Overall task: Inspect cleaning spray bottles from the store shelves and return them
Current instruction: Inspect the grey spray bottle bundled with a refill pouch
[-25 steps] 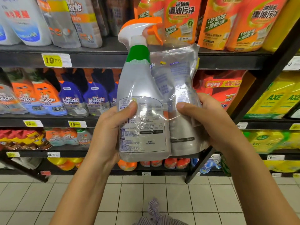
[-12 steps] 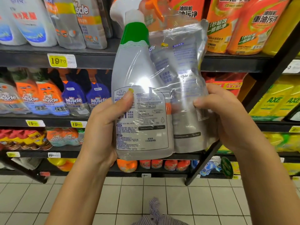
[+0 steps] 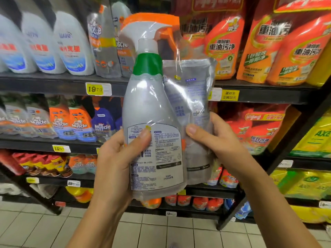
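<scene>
Holding a grey spray bottle (image 3: 152,108) upright between both hands, in front of the dark store shelving (image 3: 53,81) and level with its two upper shelves. Gripping the bottle's lower left side with the left hand (image 3: 116,158), curling the fingers round the back out of sight and pressing the left thumb (image 3: 143,138) flat on the top corner of the printed back label (image 3: 163,158). Gripping from the other side with the right hand (image 3: 222,140), laying the right thumb (image 3: 195,131) on a silver refill pouch (image 3: 193,90) close to its seam with the bottle and wrapping the fingers behind that pouch. Carrying bottle and pouch as one pack, side by side and touching, under clear shrink film (image 3: 168,33) glinting over both. Showing a green collar (image 3: 148,63) beneath a white and orange trigger head (image 3: 150,24), well above the pouch's top edge. Turning the small-print label toward the camera.

Facing white bottles (image 3: 71,45) on the top shelf at left, orange pouches (image 3: 222,49) on the top shelf at right, Mr Muscle packs (image 3: 78,122) one shelf lower at left, and yellow packs (image 3: 318,136) at far right. Reading 19 70 on a yellow price tag (image 3: 95,89) on the top shelf edge, just left of the bottle. Looking down past both forearms onto pale floor tiles (image 3: 161,233).
</scene>
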